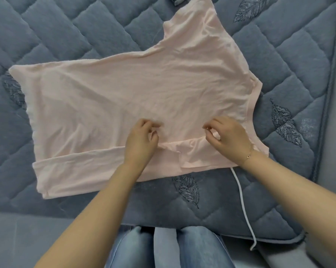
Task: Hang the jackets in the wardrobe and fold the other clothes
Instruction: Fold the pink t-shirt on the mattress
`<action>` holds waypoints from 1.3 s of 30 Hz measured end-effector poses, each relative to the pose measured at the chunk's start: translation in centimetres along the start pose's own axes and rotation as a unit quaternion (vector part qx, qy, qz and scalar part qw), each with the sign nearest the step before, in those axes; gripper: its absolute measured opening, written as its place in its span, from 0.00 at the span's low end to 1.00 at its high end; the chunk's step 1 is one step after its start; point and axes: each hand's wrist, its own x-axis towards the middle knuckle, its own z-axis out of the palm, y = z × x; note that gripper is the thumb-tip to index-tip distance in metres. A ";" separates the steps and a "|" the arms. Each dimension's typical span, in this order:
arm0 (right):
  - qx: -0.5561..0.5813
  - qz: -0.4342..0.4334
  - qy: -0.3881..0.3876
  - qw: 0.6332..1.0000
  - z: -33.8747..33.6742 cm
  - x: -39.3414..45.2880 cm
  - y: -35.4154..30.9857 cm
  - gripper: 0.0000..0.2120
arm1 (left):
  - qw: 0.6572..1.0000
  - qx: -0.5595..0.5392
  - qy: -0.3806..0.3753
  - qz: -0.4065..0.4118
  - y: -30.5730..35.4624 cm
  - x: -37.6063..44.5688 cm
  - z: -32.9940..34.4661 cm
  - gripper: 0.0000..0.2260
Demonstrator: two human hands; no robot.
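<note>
1. Currently pink t-shirt point(136, 97) lies flat on the blue quilted mattress point(290, 60), long axis left-right, neck toward right edge, hem left.
2. Near side is folded over in a strip.
3. Left hand point(142, 140) and right hand point(229, 136) rest on the fold, fingers loosely curled, gripping nothing.
4. No readable labels.

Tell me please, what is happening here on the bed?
A person is folding a pale pink cotton T-shirt that lies spread on a blue quilted mattress. Its near edge is already turned over onto the body. The left hand and the right hand are both on that fold with curled fingers; whether they pinch the cloth is unclear. A white cord trails from under the shirt.
</note>
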 end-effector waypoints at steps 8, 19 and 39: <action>-0.073 -0.048 -0.038 0.995 2.0 19.9 -5.5 0.20 | 0.987 0.130 0.093 0.036 -7.8 13.9 -12.1 0.14; -0.238 -0.028 -0.115 0.964 3.6 28.1 -5.4 0.07 | 0.973 0.210 -0.056 0.072 -16.0 20.2 -21.2 0.11; -0.159 -0.001 -0.066 0.985 7.9 5.1 -9.8 0.12 | 0.966 0.246 -0.085 -0.010 -20.2 -1.2 -18.0 0.20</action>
